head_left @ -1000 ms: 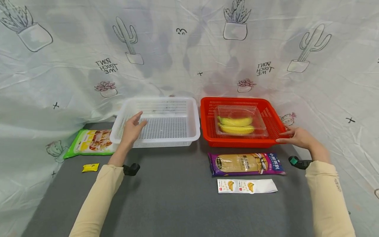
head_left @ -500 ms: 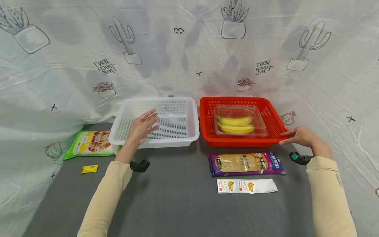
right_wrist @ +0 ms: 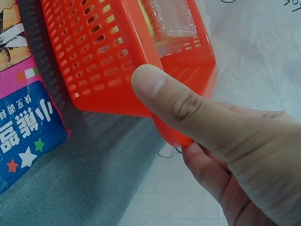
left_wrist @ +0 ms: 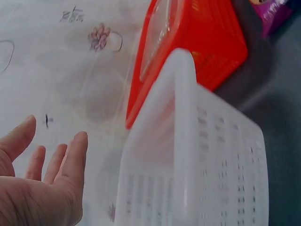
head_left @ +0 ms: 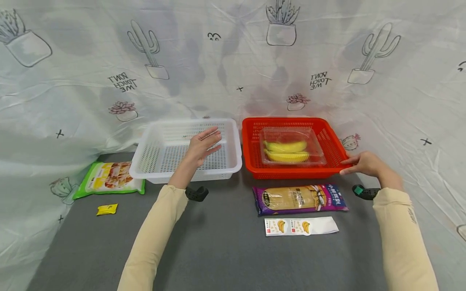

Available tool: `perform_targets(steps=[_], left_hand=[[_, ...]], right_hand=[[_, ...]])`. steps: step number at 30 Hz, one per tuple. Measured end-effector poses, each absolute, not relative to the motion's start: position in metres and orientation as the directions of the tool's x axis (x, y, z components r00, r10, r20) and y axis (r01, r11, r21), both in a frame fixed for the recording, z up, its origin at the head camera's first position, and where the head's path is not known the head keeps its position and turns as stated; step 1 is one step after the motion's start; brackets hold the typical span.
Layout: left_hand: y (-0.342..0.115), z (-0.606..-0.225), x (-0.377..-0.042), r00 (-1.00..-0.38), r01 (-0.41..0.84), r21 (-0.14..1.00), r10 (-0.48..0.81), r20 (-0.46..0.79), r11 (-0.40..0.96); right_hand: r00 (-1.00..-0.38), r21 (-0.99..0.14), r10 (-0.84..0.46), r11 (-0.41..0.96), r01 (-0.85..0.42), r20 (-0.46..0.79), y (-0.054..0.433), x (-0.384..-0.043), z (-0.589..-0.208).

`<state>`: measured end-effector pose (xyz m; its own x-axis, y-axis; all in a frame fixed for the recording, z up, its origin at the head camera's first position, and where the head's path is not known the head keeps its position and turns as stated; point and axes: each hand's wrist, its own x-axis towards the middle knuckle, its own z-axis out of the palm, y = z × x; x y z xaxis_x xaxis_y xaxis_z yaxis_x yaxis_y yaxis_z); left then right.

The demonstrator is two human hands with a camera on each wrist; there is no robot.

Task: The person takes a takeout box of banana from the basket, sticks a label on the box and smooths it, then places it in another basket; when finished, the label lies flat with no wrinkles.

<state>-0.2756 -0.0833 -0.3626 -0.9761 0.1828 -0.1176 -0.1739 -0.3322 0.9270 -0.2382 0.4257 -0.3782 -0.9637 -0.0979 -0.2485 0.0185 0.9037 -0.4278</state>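
Pasta (head_left: 300, 199) x1, frame right, below red basket (head_left: 291, 173) x1, which right hand (head_left: 368, 163) pinches; left hand (head_left: 198, 148) unclenched by white basket (head_left: 218, 173) x1.

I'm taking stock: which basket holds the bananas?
The red basket, gripped by the right hand: the bananas sit inside it in a clear box; the white basket shows none.

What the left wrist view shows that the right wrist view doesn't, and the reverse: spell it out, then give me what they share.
Left wrist only: the white plastic basket, the left hand and a pink succulent print.

Right wrist only: the right hand holding the basket rim, and the blue, star-printed end of the pasta packet.

Both: the red plastic basket, the clear plastic box in it, part of that packet, the grey tabletop and the pale printed sheet.
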Motion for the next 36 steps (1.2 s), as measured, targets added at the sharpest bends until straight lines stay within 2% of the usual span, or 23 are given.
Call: perform_targets(steps=[5, 15, 29, 36], left_hand=[[-0.06, -0.359, -0.282, -0.973, -0.181, 0.927, 0.2, -0.119, -0.328], [-0.01, -0.36, -0.288, -0.962, -0.196, 0.93, 0.243, -0.121, -0.312], [0.054, -0.384, -0.285, -0.956, -0.211, 0.933, 0.259, -0.135, -0.293], [0.069, -0.402, -0.282, -0.963, -0.147, 0.962, 0.254, -0.086, -0.23]], right_hand=[[-0.965, -0.422, -0.111, 0.906, -0.001, -0.237, 0.425, -0.241, -0.376], [-0.963, -0.434, -0.069, 0.9, 0.053, -0.26, 0.428, -0.236, -0.376], [-0.967, -0.447, -0.061, 0.893, 0.058, -0.248, 0.428, -0.235, -0.378], [-0.968, -0.445, -0.053, 0.893, 0.063, -0.244, 0.424, -0.239, -0.381]])
